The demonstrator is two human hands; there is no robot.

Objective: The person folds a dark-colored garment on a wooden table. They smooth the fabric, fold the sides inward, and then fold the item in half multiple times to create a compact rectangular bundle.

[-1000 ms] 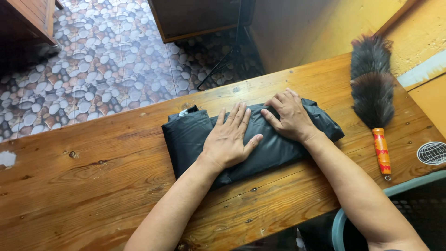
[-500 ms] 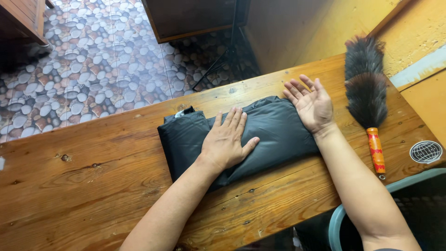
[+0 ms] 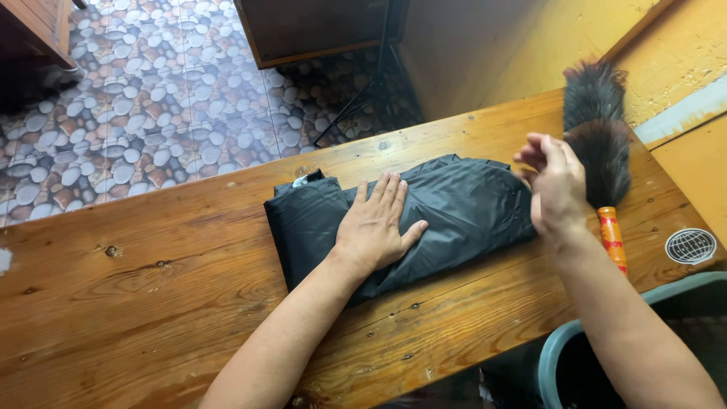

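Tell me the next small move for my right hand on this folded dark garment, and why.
Probably lower the right hand onto the garment's right end and press. That hand is raised at the edge, while the left hand lies flat, pinning the middle on the wooden table.

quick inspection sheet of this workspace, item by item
surface: wooden table, knots and worn grain showing
job's things: dark folded garment lying flat across the table
clutter: feather duster with an orange handle beside the garment; round sticker on the table
grippers: left hand flat on the garment, open; right hand raised at the garment's right end, open, holding nothing
cables: nothing seen
surroundings: pebble-pattern floor, yellow wall, teal tub at the table edge
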